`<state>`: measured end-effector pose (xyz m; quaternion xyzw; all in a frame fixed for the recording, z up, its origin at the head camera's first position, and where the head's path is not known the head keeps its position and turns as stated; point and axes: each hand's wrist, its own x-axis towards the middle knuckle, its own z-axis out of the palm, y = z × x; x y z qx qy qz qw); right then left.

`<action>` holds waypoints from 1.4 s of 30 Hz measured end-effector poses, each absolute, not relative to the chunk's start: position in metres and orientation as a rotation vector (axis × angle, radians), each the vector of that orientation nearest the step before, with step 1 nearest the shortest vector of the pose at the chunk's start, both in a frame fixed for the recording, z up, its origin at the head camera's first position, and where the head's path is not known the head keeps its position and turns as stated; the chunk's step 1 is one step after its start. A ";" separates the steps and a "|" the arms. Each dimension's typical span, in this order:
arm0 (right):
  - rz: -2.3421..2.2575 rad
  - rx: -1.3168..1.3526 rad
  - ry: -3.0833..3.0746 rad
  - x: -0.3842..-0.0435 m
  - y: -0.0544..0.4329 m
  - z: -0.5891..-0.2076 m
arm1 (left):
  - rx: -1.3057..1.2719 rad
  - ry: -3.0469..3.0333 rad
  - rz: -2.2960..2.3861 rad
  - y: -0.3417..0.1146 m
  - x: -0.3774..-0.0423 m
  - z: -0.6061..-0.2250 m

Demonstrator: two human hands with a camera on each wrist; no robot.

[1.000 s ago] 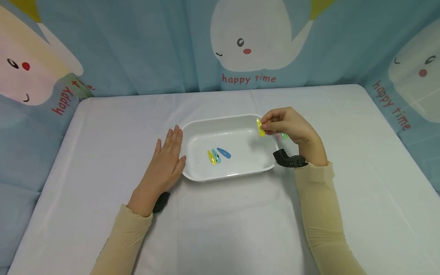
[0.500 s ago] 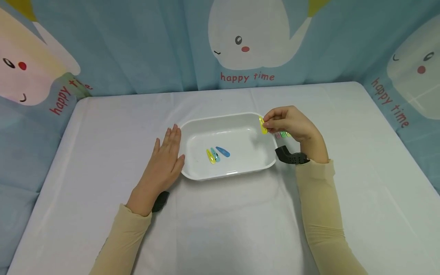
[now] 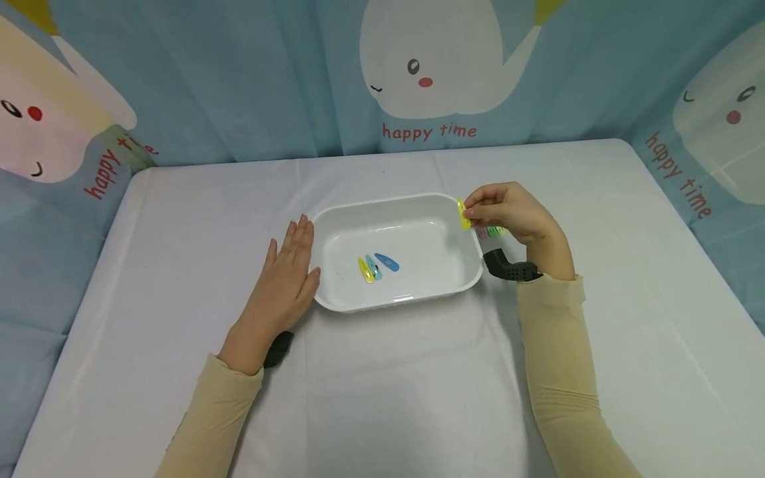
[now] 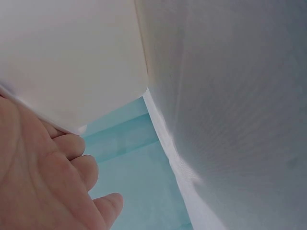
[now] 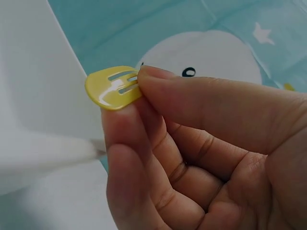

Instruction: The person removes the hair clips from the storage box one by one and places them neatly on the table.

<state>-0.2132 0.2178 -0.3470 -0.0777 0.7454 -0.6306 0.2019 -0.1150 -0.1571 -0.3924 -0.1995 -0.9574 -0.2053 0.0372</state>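
A white rectangular tray (image 3: pixel 430 255) lies on the table. On its floor are a yellow hair clip (image 3: pixel 366 270), a light blue hair clip (image 3: pixel 374 267) and a darker blue hair clip (image 3: pixel 387 262), close together left of centre. With straight fingers, my left hand (image 3: pixel 277 285) rests against the tray's left rim. My right hand (image 3: pixel 514 209) pinches another yellow hair clip (image 5: pixel 108 88) between thumb and fingers, over the tray's far right corner. In the right wrist view, its rounded wide end sticks out from the fingertips and its narrow end is hidden by the thumb.
More hair clips, among them a green one (image 3: pixel 493 232), lie on the table just outside the tray's right rim, partly hidden under my right hand. A white cloth (image 3: pixel 382 392) covers the table. Behind stands a light blue curtain (image 3: pixel 269 86) with whale prints.
My right hand has moved slightly right with the yellow hair clip, from above the tray's inside to its right rim. The left hand keeps its place at the tray.
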 end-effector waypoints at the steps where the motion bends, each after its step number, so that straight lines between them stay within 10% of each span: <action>1: -1.765 -0.220 2.087 -0.214 0.219 -0.348 | -0.612 -2.939 -0.632 -0.157 -0.115 -0.392; 42: -1.910 0.107 2.154 -0.214 0.257 -0.363 | -0.596 -2.943 -0.634 -0.156 -0.116 -0.393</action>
